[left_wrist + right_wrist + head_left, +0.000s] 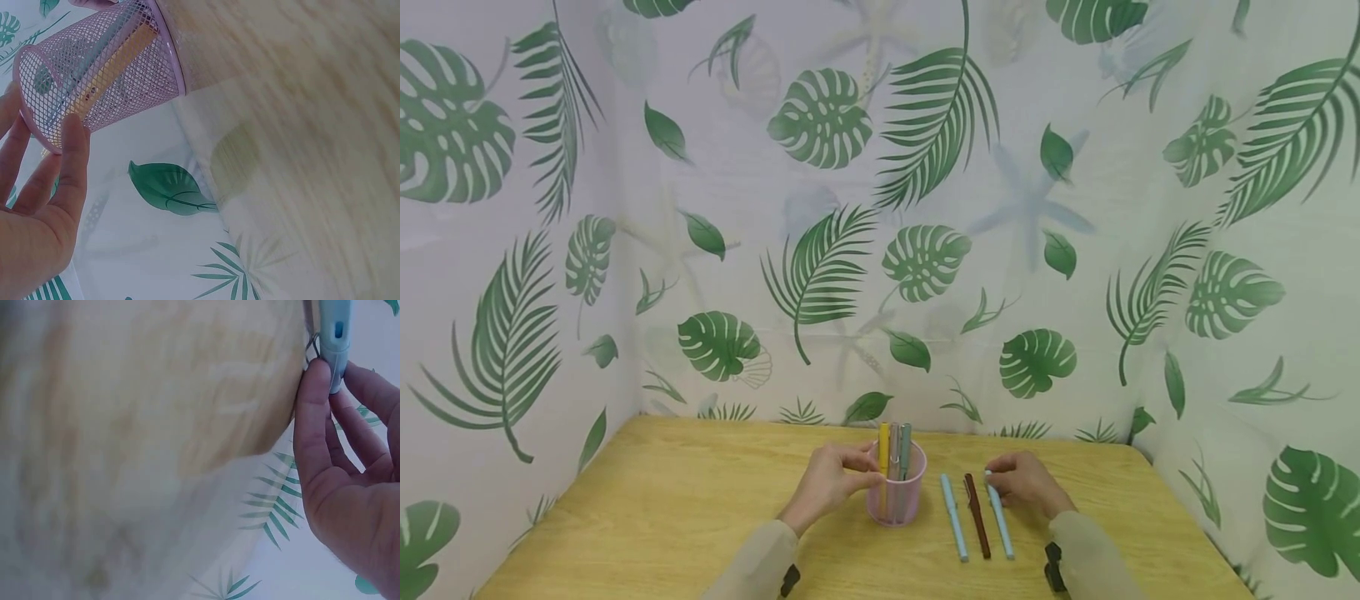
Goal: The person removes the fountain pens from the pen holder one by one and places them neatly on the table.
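Note:
A pink mesh pen holder (913, 505) stands upright on the table, and my left hand (831, 483) holds it near the rim, thumb and fingers on its left side. Inside it stand a yellow pen (883, 442), a pinkish-grey pen (894, 442) and a grey-green pen (906, 442). To the right of the holder, three pens lie roughly side by side: a light blue pen (954, 521), a dark red-brown pen (977, 517) and a second light blue pen (1002, 525). My right hand (350, 481) pinches the far end of that rightmost pen (335, 337) between thumb and fingers.
The wood-grain table (662, 500) reaches back to a white, leaf-printed sheet (850, 333) that hangs behind it and along both sides. Dark bands (1055, 567) sit at both wrists, by the light sleeves.

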Demonstrator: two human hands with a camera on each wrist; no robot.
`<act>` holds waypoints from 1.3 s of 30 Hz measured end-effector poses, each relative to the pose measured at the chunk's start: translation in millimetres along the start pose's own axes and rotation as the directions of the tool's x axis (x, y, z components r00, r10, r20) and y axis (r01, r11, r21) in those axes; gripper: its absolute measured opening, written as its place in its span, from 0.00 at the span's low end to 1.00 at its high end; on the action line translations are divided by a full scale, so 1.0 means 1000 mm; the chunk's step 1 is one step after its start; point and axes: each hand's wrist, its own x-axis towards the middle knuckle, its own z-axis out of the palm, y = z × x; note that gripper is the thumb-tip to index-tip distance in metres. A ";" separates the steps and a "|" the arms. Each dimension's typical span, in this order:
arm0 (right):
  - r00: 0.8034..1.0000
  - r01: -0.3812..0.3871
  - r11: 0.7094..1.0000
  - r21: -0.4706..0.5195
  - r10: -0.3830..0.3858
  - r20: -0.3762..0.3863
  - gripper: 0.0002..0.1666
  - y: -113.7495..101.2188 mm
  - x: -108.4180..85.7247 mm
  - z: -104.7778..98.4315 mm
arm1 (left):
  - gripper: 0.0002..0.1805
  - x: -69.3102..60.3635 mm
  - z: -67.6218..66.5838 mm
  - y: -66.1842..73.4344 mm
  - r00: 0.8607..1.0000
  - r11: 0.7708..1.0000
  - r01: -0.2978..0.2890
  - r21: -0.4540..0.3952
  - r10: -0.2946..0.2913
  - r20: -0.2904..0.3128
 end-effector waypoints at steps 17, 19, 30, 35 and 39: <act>1.000 -0.012 1.000 -0.015 0.011 -0.015 0.16 0.000 0.001 0.000 | 0.02 0.002 0.000 0.001 1.000 1.000 0.005 -0.017 -0.005 -0.003; 1.000 -0.009 1.000 -0.018 0.009 -0.009 0.16 0.000 0.000 -0.001 | 0.02 0.002 0.000 0.002 1.000 1.000 0.008 -0.017 -0.008 -0.003; 1.000 0.003 0.997 0.074 -0.004 0.016 0.19 0.002 -0.001 -0.004 | 0.04 0.002 -0.001 0.001 1.000 1.000 0.002 -0.005 -0.002 -0.004; 1.000 0.006 0.998 0.065 -0.008 0.027 0.19 0.003 -0.001 -0.005 | 0.04 0.002 -0.001 0.002 1.000 1.000 -0.002 -0.002 0.002 -0.004; 1.000 -0.005 0.999 0.047 0.004 0.020 0.18 0.004 -0.001 -0.004 | 0.05 0.001 0.000 0.002 1.000 1.000 0.005 -0.008 -0.005 0.003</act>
